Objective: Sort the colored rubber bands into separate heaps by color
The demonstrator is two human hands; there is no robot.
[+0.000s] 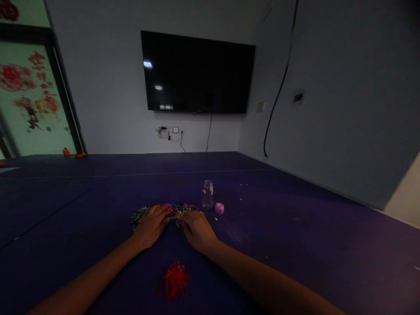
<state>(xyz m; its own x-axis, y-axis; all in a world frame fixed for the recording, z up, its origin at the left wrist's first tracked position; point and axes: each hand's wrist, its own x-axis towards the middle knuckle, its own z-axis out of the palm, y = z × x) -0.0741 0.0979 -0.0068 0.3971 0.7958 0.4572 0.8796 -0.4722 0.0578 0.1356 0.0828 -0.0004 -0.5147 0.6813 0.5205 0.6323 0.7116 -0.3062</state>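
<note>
A spread pile of multicoloured thin bands, apparently rubber bands (177, 208), lies on the dark purple surface (262, 245). My left hand (151, 226) rests palm down on the left part of this pile, fingers stretched forward. On its right part lies my right hand (199, 229), fingers extended and pointing inward. Both hands cover some of the bands, and what is beneath the palms is hidden. Nearer to me, between my forearms, sits a separate small heap of red bands (175, 281). Just beyond my right hand a clear bottle (208, 197) stands upright, with a small pink object (219, 208), perhaps its cap, beside it.
Small white scraps (215, 218) dot the surface to the right. A black television (200, 74) hangs on the far wall above some sockets (172, 130). Along the right wall dangles a black cable (278, 92). Orange items (66, 152) lie near the door at far left.
</note>
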